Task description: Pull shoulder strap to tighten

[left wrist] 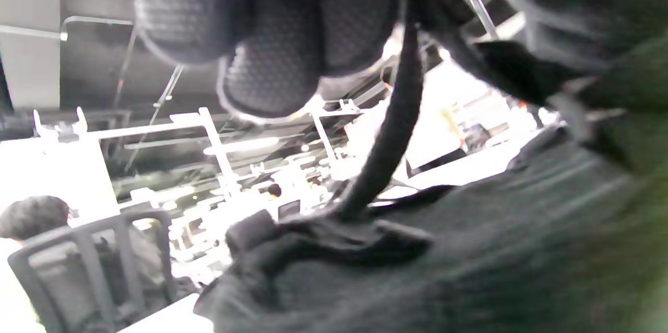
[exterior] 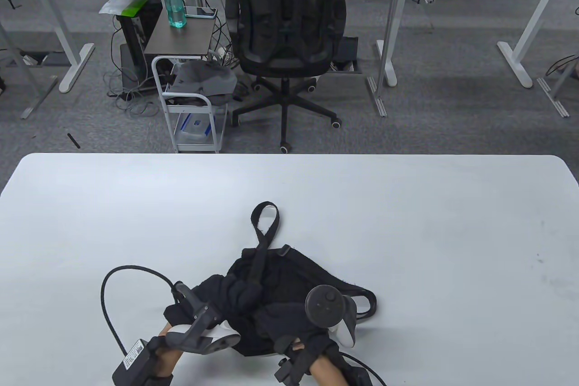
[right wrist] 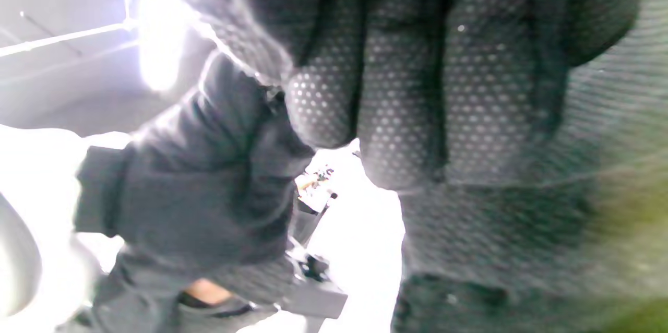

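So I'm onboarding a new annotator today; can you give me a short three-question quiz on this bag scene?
1. True or false: the black bag lies on the white table.
2. The carry loop extends from the bag toward: A) the person, B) the table's far edge, C) the left hand.
3. Fill in: in the left wrist view, a black ____ runs from beside the gloved fingers down to the bag.

Key: 1 true; 2 B; 3 strap.

Black bag (exterior: 289,282) crumpled at table's near edge, strap loop (exterior: 264,218) outstretched.
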{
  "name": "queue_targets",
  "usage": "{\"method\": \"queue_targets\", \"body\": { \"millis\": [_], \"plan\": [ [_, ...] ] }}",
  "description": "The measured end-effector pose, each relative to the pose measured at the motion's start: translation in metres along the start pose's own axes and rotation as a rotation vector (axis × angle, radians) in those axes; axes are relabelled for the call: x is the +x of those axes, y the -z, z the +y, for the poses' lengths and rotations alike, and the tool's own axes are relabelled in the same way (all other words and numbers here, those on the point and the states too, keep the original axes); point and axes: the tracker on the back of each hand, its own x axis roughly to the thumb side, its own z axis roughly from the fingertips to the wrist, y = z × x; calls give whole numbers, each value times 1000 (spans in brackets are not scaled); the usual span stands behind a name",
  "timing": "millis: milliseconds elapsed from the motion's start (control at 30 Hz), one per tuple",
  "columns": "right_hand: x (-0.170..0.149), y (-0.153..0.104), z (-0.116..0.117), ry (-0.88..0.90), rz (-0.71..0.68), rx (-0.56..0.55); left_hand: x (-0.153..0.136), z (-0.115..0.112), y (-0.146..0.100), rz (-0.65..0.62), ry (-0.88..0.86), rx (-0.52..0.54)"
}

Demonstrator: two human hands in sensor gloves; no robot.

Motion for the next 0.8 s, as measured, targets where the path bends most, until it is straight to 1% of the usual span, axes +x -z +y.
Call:
{"method": "queue_targets", "body": {
  "millis": [33, 67, 133, 233, 267, 333, 433, 467, 533, 633, 700, 767, 800],
  "plan": [
    [1, 1, 1, -4, -2, 14, -1, 0, 0, 18, -14, -4],
    [1, 1, 1, -14, -8, 16, -3, 1, 1, 16, 16, 10],
    [3, 1, 0, -2, -15, 16, -5, 0, 3, 13, 54, 2],
    [2, 1, -1, 11, -12, 42, -13, 1, 2, 55, 52, -11],
    [1, 1, -2, 21, -11, 65, -15, 3, 1, 59, 43, 3],
    [0, 1, -1, 51, 5, 104, -12, 9, 0, 54, 51, 21],
    [-3, 1, -4, 76, 27, 148, -2, 19, 0, 19, 133, 53],
    [-4, 1, -5, 77, 28, 158, 1, 21, -1, 3, 125, 60],
    [-4, 0, -5, 98, 20, 152, 7, 24, -1, -17, 95, 66],
    [-3, 0, -5, 119, 8, 135, 19, 27, 2, -70, 108, 93],
    [-1, -1, -3, 99, -1, 96, 27, 29, 4, -100, 122, 98],
    [2, -2, -5, 53, -22, 67, 29, 28, 4, -103, 142, 85],
    [4, -2, -5, 44, -24, 73, 28, 27, 4, -105, 137, 92]
  ]
}}
